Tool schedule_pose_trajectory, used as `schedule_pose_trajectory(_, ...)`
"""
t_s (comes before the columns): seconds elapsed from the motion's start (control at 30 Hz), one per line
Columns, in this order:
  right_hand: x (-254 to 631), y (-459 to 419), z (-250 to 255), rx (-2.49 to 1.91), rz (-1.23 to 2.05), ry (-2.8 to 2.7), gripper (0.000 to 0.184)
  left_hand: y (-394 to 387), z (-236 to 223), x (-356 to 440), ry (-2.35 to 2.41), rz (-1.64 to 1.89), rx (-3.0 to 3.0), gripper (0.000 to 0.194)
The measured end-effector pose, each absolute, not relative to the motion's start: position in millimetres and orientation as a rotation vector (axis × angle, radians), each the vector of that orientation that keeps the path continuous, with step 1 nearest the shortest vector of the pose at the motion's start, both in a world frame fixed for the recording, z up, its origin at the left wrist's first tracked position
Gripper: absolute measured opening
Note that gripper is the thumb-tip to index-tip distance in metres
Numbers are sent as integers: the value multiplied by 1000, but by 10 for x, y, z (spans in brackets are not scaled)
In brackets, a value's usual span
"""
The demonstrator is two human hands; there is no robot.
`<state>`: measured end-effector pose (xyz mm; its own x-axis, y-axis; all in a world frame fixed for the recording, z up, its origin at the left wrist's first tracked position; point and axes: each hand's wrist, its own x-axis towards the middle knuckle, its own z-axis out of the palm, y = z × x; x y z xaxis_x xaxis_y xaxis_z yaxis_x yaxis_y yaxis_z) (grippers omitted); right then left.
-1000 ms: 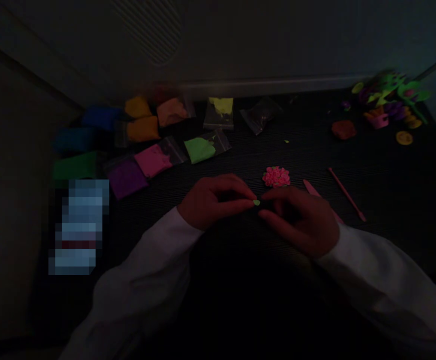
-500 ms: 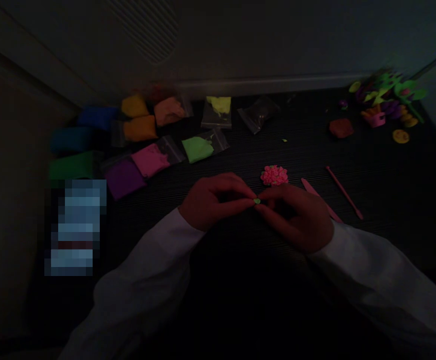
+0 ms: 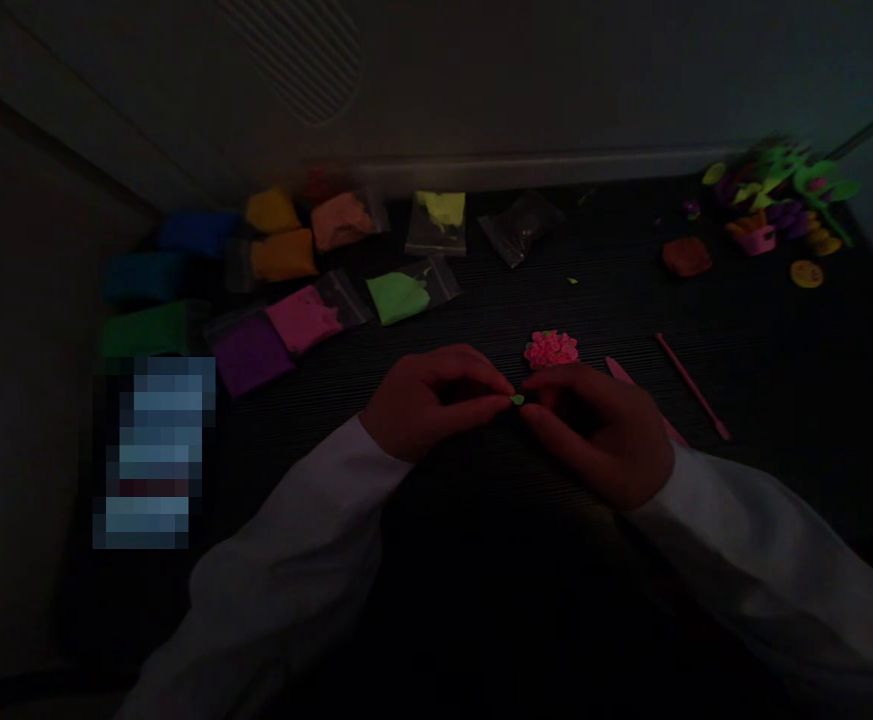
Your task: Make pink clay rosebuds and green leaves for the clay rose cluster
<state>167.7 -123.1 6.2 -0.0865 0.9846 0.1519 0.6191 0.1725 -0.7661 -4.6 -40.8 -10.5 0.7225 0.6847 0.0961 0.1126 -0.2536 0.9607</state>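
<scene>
A tiny piece of light green clay is pinched between the thumb and forefinger of my left hand. Close at its right side, my right hand has its thumb and forefinger slightly apart, with their tips around the piece's edge and not closed on it. Just beyond my right hand lies a cluster of small pink clay flowers with bits of green. A pink clay knife is partly hidden by my right hand and sleeve. Farther right rests a thin pink modelling tool.
Bags of coloured clay, among them light green, pink and purple, fill the back left. A blurred-out phone-like screen lies at left. Finished clay figures and a reddish-brown lump stand at back right.
My right thumb and forefinger have parted and drawn slightly right, off the green clay piece. My left hand keeps its pinch. The whole view has shifted very slightly.
</scene>
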Motion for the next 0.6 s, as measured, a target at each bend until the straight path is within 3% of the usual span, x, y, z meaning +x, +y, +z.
schedule_pose_trajectory(0.3,1650,-1205,25,-1547,866,-1653,13,-410,-110,-16,637,609,1791,11)
schedule_pose_trajectory(0.47,1651,-1202,10,-1549,822,-1650,12,-452,-110,-20,706,585,1797,21)
schedule_pose_trajectory(0.6,1651,-1202,18,-1554,723,-1705,12,-464,-106,-2,710,623,1829,16)
